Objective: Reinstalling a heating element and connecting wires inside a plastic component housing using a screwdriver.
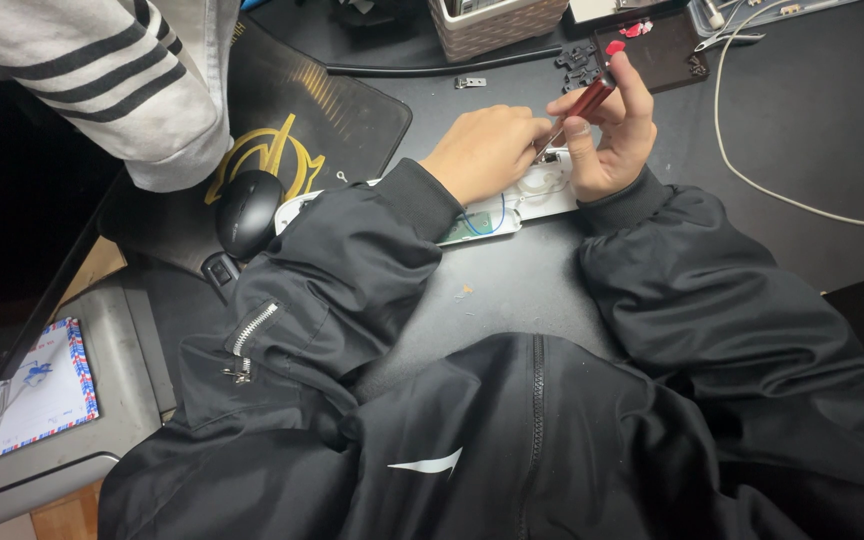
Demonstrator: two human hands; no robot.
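Right hand: the right hand point(607, 135) was closed around a red screwdriver point(584, 102), thumb and fingers clamped on its handle, the tool tilted with its tip down toward the left hand.
Left hand: the left hand point(487, 150) was curled, knuckles up, resting on the white device point(512, 205); what its fingertips pinched could not be told.
Hands together: the two hands were touching or nearly so, meeting at the screwdriver tip.
White device: it lay flat on the desk point(802, 150) directly beneath both hands, opened, with blue wire point(497, 218) showing just under the left wrist.
Beyond the hands: a woven basket point(497, 25) stood past the left hand; small black parts point(577, 58) and a dark flat case point(662, 55) lay just past the right hand.
Left of the hands: a black mouse point(247, 212) sat on a dark pad with a yellow emblem point(302, 110), near the left forearm; another person's striped sleeve point(122, 85) hung over that pad.
Right of the hands: a white cable point(752, 185) curved across the desk, well apart from the right hand.
Open room: bare desk lay to the right of the right hand and between the forearms, toward the body.
Edge: the desk's left edge ran behind the mouse, with an envelope point(37, 395) on a grey surface below it.
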